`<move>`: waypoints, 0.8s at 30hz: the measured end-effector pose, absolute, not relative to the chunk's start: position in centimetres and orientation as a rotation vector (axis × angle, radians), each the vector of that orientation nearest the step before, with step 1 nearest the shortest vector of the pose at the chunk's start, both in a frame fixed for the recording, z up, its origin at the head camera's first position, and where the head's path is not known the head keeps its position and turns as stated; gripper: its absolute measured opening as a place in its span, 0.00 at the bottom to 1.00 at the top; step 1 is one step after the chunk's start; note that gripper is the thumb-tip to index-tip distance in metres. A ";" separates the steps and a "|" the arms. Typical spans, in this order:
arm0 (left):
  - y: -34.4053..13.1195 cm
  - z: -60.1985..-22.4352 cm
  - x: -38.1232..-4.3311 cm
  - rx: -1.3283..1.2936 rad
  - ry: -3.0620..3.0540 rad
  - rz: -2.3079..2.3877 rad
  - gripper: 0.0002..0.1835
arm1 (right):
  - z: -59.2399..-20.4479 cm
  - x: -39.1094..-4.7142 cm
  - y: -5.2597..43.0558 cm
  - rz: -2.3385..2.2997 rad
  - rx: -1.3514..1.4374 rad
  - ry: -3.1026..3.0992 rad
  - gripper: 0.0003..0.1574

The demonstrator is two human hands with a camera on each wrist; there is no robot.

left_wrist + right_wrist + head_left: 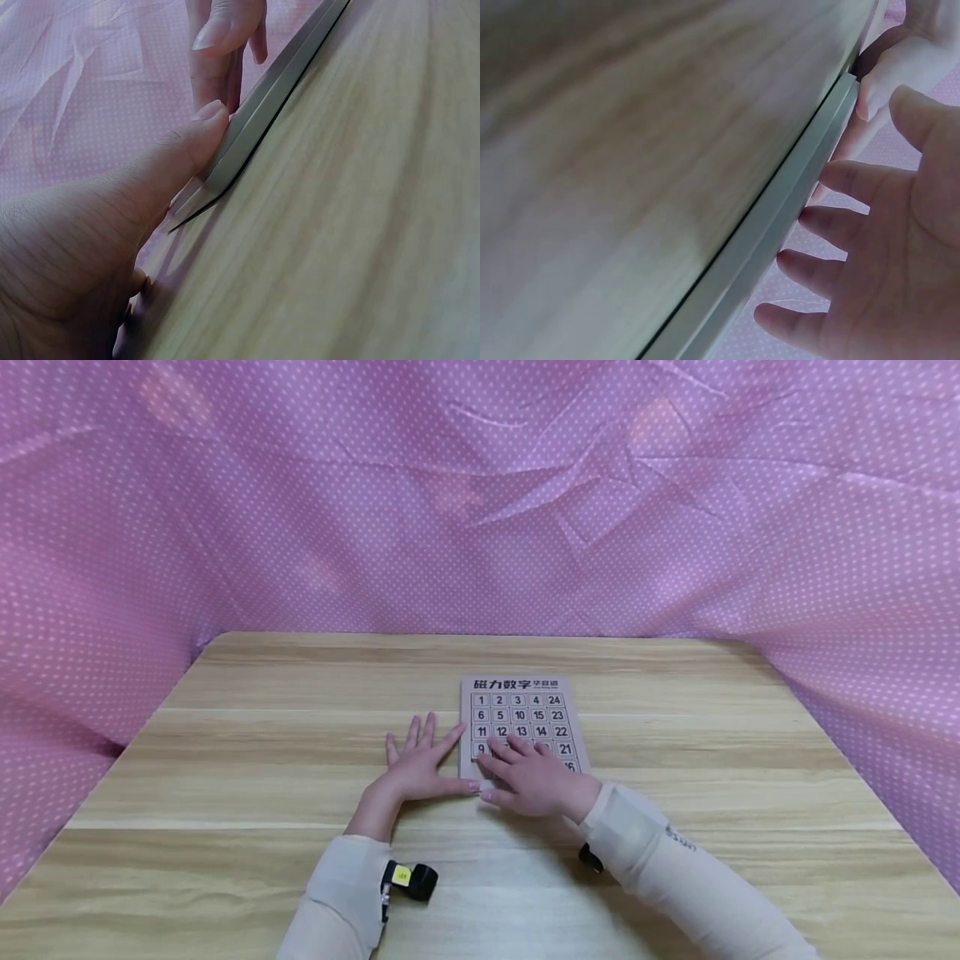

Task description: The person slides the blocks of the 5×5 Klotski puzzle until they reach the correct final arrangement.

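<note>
A flat, light number sliding puzzle (465, 710) lies on the table, its printed heading along the far edge. Rows of square number tiles (519, 716) fill the frame. Beside its left edge, my left hand (420, 770) is spread with straight fingers; thumb and index tips reach the edge. The left wrist view shows that thumb (180, 154) against the board's near corner. My right hand (536, 781) lies over the lower rows, fingertips on the tiles, hiding several numbers. In the right wrist view its fingers (810, 274) extend fairly straight to the board's face.
The wood-grain table (247, 760) spreads out on both sides of the puzzle. Pink dotted cloth (480, 527) hangs behind and along the sides. A small black camera (422, 882) is strapped at the left wrist, and another (590, 858) shows under the right wrist.
</note>
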State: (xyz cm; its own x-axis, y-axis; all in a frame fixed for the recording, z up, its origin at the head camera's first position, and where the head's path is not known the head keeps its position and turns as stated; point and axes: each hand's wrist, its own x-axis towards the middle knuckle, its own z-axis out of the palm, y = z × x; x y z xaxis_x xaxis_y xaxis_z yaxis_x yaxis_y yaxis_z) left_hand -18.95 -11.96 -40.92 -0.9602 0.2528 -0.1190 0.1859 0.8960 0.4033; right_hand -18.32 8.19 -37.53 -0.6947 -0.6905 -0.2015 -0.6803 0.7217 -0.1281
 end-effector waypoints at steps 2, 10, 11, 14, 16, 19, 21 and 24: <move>-11.9 -40.9 -18.9 0.340 2.893 0.592 0.52 | -37.5 -18.3 8.2 -0.061 -1.097 2.693 0.38; -11.9 -40.9 -19.0 0.341 2.890 0.616 0.52 | -36.9 -17.6 10.1 -0.166 -1.107 2.721 0.38; -11.9 -41.0 -19.0 0.340 2.891 0.618 0.52 | -36.8 -17.5 10.6 -0.168 -1.109 2.727 0.38; -12.0 -40.9 -19.0 0.335 2.886 0.625 0.52 | -36.6 -17.2 12.3 -0.193 -1.090 2.749 0.39; -12.0 -40.9 -19.0 0.334 2.883 0.627 0.53 | -36.6 -17.1 13.4 -0.209 -1.084 2.763 0.39; -12.0 -40.9 -19.0 0.331 2.879 0.628 0.53 | -36.8 -16.8 15.0 -0.230 -1.048 2.780 0.38; -12.0 -41.0 -19.0 0.331 2.878 0.626 0.53 | -37.0 -16.5 15.9 -0.230 -1.008 2.784 0.38; -12.0 -40.9 -19.0 0.328 2.880 0.624 0.53 | -37.2 -16.2 16.9 -0.237 -0.958 2.778 0.39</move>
State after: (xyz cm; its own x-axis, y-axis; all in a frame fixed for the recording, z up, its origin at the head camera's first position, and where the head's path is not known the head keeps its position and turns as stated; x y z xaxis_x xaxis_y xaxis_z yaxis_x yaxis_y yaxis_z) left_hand -18.98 -11.98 -40.93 -0.9602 0.2502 -0.1245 0.1763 0.8879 0.4250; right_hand -16.17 16.85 -37.23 -0.7720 -0.6223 -0.1296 -0.5914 0.7779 -0.2126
